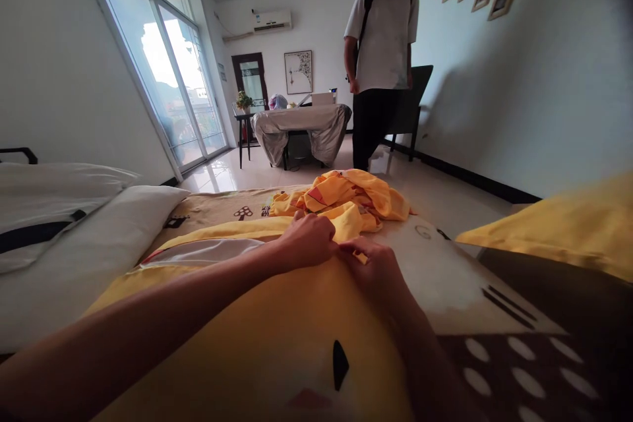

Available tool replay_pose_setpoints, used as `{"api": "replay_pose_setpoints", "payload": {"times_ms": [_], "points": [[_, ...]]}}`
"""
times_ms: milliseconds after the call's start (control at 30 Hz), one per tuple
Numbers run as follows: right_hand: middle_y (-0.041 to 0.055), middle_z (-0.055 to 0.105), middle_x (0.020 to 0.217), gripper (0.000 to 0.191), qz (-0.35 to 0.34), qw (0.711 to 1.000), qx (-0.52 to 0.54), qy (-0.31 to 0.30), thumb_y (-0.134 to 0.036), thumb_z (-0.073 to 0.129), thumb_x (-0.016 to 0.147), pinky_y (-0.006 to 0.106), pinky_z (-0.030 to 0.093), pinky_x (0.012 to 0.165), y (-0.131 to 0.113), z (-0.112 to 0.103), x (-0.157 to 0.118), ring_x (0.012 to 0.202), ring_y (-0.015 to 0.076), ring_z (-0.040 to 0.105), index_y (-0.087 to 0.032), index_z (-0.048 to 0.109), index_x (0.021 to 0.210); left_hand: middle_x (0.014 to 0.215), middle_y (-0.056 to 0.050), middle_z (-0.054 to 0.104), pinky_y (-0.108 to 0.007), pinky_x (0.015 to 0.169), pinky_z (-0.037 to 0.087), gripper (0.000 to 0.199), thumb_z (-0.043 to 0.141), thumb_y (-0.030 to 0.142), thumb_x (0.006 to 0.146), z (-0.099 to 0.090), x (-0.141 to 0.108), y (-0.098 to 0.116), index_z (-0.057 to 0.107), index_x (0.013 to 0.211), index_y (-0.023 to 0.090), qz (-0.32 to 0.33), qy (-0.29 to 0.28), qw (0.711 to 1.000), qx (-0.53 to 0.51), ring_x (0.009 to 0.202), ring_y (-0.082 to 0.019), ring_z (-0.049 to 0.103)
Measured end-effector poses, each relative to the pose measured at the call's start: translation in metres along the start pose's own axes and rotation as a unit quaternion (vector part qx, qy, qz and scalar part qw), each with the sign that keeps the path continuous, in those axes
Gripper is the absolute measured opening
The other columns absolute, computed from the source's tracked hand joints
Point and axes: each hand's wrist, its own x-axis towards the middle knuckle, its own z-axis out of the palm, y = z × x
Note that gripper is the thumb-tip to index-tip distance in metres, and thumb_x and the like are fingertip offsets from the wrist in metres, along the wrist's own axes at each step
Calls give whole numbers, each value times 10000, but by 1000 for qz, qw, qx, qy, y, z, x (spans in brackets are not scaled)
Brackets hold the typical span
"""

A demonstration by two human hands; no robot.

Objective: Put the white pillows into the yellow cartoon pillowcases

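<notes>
A yellow pillowcase with a printed cartoon face lies spread over the bed in front of me. Whitish cloth shows in the gap along its far edge. My left hand is closed on that edge near its far corner. Close beside it, my right hand pinches the same edge between thumb and fingers. Just beyond my hands sits a crumpled heap of yellow-orange printed cloth.
A patterned bed sheet covers the bed, with white pillows on the left. Yellow cloth juts in at the right. Beyond the bed, a person stands near a covered table and a dark chair.
</notes>
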Motion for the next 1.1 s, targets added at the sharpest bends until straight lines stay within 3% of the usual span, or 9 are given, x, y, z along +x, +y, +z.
{"api": "replay_pose_setpoints", "payload": {"times_ms": [200, 367, 667, 967, 1100], "points": [[22, 721, 776, 156, -10, 1000, 4, -5, -286, 576, 791, 241, 461, 645, 4, -9, 0, 707, 163, 651, -220, 717, 776, 747, -72, 679, -419, 874, 361, 181, 508, 215, 729, -2, -5, -7, 647, 630, 156, -7, 17, 1000, 0, 791, -217, 601], [10, 693, 708, 156, 5, 1000, -17, -10, -297, 577, 783, 233, 440, 585, 4, -15, -2, 641, 150, 618, -211, 703, 750, 771, -66, 675, -411, 883, 355, 153, 539, 226, 733, -10, -9, -17, 661, 667, 161, -38, -2, 999, 4, 848, -227, 585], [17, 687, 743, 149, -16, 999, -27, -34, -268, 555, 797, 258, 452, 659, 0, -17, -2, 699, 161, 623, -210, 684, 749, 744, -54, 641, -396, 843, 341, 177, 506, 244, 738, -22, -23, -29, 646, 657, 170, -47, 0, 998, 38, 787, -207, 571], [44, 682, 916, 164, -33, 997, -42, -58, -296, 547, 811, 315, 464, 796, 7, -15, -1, 860, 188, 625, -212, 666, 736, 744, -67, 635, -423, 890, 353, 196, 518, 263, 745, -30, -44, -55, 680, 692, 167, -94, -3, 994, 48, 828, -218, 559], [74, 668, 1086, 200, -25, 990, -103, -89, -303, 522, 817, 393, 433, 882, 2, -12, -5, 1018, 239, 605, -215, 690, 753, 720, -63, 643, -356, 814, 406, 184, 518, 239, 742, -27, -50, -60, 677, 683, 166, -80, 16, 997, 9, 778, -202, 569]]}}
